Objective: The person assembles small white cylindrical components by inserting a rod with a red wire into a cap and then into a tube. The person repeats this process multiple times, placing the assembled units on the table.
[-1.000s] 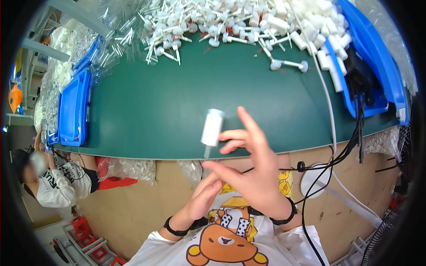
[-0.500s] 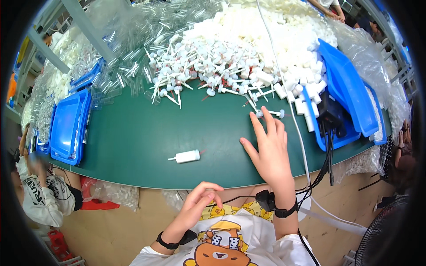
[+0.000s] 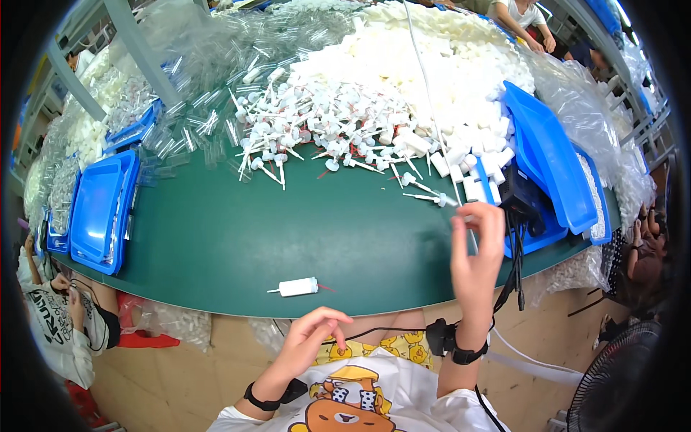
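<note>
My right hand point(image 3: 481, 252) is raised over the right side of the green table, thumb and fingertips bent together beside a white cable point(image 3: 432, 93). Whether anything sits between those fingertips is hidden. Just left of it lie two loose parts with thin white stems and pale round caps; one is a stemmed cap point(image 3: 442, 199). My left hand point(image 3: 311, 338) hovers at the table's front edge, fingers loosely bent and apart, holding nothing. Close ahead of it, a small white cylinder point(image 3: 297, 287) rests on its side, a thin white tip at one end and a red strand at the other.
Across the middle is a heap of stemmed caps point(image 3: 317, 119), with white cylinders point(image 3: 403, 61) behind and clear tubes point(image 3: 252, 36) at back left. Blue trays stand left point(image 3: 98, 209) and right point(image 3: 551, 158). Black cables point(image 3: 516, 259) hang near my right wrist. Other people sit around.
My right hand has drawn back and right from the stemmed caps, its spread fingers now bent together. The nearer stemmed cap lies slightly apart from the other. My left hand stays nearly put.
</note>
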Demonstrator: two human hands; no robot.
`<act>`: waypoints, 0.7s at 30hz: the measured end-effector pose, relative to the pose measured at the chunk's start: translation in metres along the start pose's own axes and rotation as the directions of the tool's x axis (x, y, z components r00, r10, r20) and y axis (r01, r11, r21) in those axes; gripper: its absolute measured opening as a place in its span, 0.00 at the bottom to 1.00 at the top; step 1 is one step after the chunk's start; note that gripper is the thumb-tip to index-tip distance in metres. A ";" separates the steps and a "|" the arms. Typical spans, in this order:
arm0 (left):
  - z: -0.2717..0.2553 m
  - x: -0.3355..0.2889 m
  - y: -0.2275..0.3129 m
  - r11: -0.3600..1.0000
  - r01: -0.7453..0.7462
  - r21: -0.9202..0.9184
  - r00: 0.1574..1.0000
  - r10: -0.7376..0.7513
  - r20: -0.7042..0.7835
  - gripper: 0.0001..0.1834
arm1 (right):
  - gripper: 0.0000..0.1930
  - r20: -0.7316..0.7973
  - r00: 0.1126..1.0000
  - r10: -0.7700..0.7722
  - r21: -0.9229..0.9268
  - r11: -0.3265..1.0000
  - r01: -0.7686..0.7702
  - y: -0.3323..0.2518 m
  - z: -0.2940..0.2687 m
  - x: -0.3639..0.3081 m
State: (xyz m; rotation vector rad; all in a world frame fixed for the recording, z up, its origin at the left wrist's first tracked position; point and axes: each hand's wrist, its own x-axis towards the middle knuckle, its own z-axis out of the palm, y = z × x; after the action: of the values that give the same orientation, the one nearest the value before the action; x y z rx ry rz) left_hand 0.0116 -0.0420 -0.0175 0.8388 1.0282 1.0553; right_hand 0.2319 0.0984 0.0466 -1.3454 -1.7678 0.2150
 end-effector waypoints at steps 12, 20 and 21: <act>-0.006 0.000 -0.007 1.000 -0.021 0.015 0.999 0.020 0.048 0.11 | 0.21 0.036 0.999 -0.006 -0.156 0.988 0.012 0.052 0.001 0.027; -0.004 0.000 -0.001 0.999 -0.024 0.039 0.999 0.022 0.048 0.12 | 0.16 0.090 0.993 -0.071 -0.326 0.940 0.097 0.059 0.018 0.030; -0.005 0.000 -0.002 0.999 -0.024 0.041 0.998 0.022 0.057 0.12 | 0.14 0.088 0.993 -0.082 -0.338 0.935 0.108 0.057 0.018 0.030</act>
State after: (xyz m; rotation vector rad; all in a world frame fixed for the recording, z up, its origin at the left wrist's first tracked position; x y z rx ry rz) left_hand 0.0075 -0.0424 -0.0205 0.9109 0.9977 1.0272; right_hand 0.2576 0.1534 0.0173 -1.5040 -1.9924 -0.1060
